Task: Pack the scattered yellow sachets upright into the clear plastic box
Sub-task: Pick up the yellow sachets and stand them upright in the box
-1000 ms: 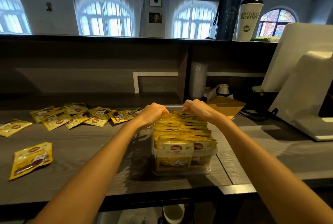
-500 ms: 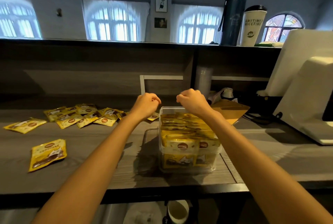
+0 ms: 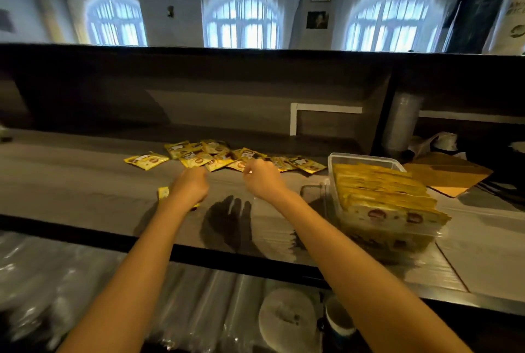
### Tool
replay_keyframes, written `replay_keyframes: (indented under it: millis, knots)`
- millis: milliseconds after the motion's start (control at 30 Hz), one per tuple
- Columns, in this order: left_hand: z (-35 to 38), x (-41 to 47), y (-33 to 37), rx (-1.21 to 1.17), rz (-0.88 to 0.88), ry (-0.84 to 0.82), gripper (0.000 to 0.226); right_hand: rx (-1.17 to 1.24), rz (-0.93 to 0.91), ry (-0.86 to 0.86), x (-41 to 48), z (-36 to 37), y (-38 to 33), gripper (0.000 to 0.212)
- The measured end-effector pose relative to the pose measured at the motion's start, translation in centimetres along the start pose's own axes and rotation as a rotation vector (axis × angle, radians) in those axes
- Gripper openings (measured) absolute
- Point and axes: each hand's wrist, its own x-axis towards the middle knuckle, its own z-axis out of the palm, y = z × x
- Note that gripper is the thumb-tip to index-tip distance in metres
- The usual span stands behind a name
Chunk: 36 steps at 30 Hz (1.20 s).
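Observation:
The clear plastic box (image 3: 366,157) stands on the right of the counter, packed with several yellow sachets (image 3: 380,196) standing upright. A loose pile of yellow sachets (image 3: 210,155) lies flat at the back of the counter, and one sachet (image 3: 146,160) lies just left of it. My left hand (image 3: 190,186) hovers in front of the pile with fingers curled in, above a lone sachet (image 3: 163,192) that it mostly hides. My right hand (image 3: 261,179) hangs near the pile's right part, fingers loosely apart and holding nothing.
A brown cardboard piece (image 3: 446,176) lies behind the box on the right. The raised back wall (image 3: 199,91) of the counter closes off the far side. Plastic-wrapped goods (image 3: 85,281) and a cup (image 3: 338,321) sit below the front edge.
Both hands have left the top of the box and moved left to the loose pile. The view has swung left, so the box now sits at the right.

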Motion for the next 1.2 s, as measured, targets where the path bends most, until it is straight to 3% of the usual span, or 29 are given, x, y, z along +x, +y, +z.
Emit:
replay_keyframes:
  millis: [133, 267, 433, 633, 800, 967, 1000, 1100, 1200]
  knots:
    - [1.2, 1.0, -2.9, 0.083, -0.075, -0.121, 0.039, 0.005, 0.063, -0.112, 1.4, 3.3, 1.3, 0.029]
    - [1.5, 2.2, -2.7, 0.095, 0.028, -0.181, 0.03, 0.008, 0.111, -0.071, 2.6, 4.1, 2.3, 0.027]
    - [2.7, 4.6, -2.0, 0.001, 0.084, -0.144, 0.045, -0.053, 0.116, -0.014, 5.3, 4.8, 3.3, 0.029]
    - [3.8, 6.7, -2.1, -0.181, 0.018, -0.14, 0.068, -0.137, 0.081, -0.188, 8.0, 5.3, 3.5, 0.048]
    - [3.6, 7.1, -1.9, -0.365, -0.052, -0.055, 0.077, -0.355, -0.035, -0.06, 7.3, 5.0, 2.9, 0.025]
    - [3.8, 6.4, -2.0, -0.503, -0.097, 0.024, 0.07, -0.206, -0.058, -0.01, 6.2, 3.5, 1.5, 0.014]
    - [3.8, 6.2, -2.0, -0.506, -0.103, 0.023, 0.068, -0.159, -0.057, -0.033, 6.3, 3.3, 1.3, 0.014]
    - [3.5, 5.8, -2.0, -0.504, -0.1, 0.013, 0.061, -0.162, -0.088, -0.245, 6.7, 2.9, 1.2, 0.045]
    - [3.2, 5.4, -2.2, -0.506, -0.089, 0.014, 0.052, -0.284, -0.099, -0.406, 7.1, 3.2, 1.4, 0.04]
